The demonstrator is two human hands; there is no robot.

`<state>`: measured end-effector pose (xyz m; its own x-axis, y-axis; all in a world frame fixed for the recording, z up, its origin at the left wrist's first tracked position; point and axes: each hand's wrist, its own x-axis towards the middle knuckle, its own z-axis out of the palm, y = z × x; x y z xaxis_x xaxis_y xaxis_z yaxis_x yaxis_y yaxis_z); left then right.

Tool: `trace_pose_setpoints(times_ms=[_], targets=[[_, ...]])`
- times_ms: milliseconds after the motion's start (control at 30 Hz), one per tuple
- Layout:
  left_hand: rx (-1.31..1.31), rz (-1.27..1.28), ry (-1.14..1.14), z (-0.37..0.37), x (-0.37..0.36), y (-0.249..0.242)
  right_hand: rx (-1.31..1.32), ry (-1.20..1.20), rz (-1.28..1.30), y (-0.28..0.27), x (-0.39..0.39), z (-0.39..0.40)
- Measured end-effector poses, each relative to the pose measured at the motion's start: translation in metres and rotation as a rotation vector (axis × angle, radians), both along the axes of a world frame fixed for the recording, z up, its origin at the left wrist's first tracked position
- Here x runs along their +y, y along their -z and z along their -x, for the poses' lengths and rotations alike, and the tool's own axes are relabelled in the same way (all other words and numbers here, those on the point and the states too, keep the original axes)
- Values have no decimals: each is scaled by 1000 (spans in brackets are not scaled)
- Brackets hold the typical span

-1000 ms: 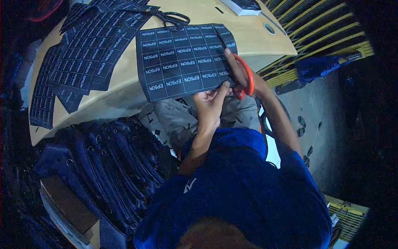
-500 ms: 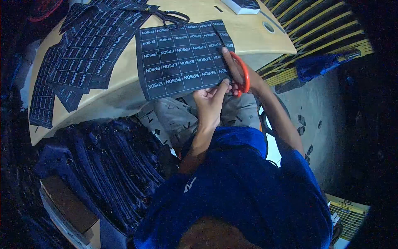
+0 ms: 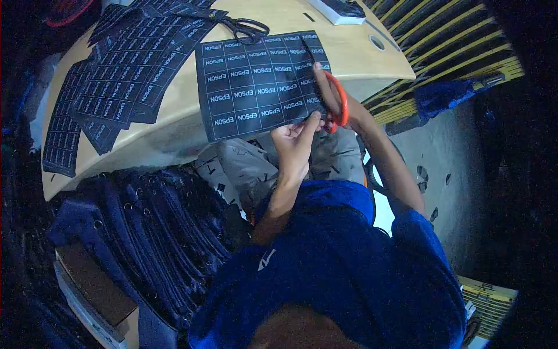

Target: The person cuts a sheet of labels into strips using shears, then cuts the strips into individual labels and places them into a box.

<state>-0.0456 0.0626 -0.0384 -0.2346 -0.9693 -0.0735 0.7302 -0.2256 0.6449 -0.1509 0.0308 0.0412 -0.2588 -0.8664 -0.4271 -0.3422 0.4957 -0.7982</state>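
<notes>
A black sheet point(image 3: 250, 87) printed with a grid of white EPSON labels hangs over the table's near edge. My left hand point(image 3: 297, 136) pinches its lower right edge between thumb and fingers. Orange-handled scissors point(image 3: 344, 104) are gripped in my right hand point(image 3: 334, 104), whose index finger lies along them. Their dark blade point(image 3: 308, 49) runs over the right-hand column of labels, pointing away from me. Whether the lower blade is under the sheet is hidden.
More printed black sheets point(image 3: 125, 70) are fanned out on the wooden table point(image 3: 349, 52) at left. Black-handled scissors point(image 3: 247, 28) lie beside them. A white box point(image 3: 337, 11) sits at the back. Stacked dark blue items with metal rings point(image 3: 157, 232) are at lower left.
The sheet's left side has shifted slightly right and looks flatter. Both hands stay in almost the same place, still holding the sheet and the orange-handled scissors.
</notes>
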Motion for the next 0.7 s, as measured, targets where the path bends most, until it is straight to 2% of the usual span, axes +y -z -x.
trace_pose_setpoints(times_ms=[100,167,367,467,533,700], targets=[[1,27,-14,0,-1,1,36,-5,-29,0,0,-1],[5,41,-15,-2,-2,1,30,-20,69,6,-1,1],[4,46,-17,0,-4,0,25,-15,59,6,-1,5],[14,27,-32,1,-3,0,68,-88,144,9,-2,10],[-14,31,7,0,-3,2,65,17,10,-7,4,-3],[-13,51,13,-1,-2,-2,30,8,22,1,1,0]])
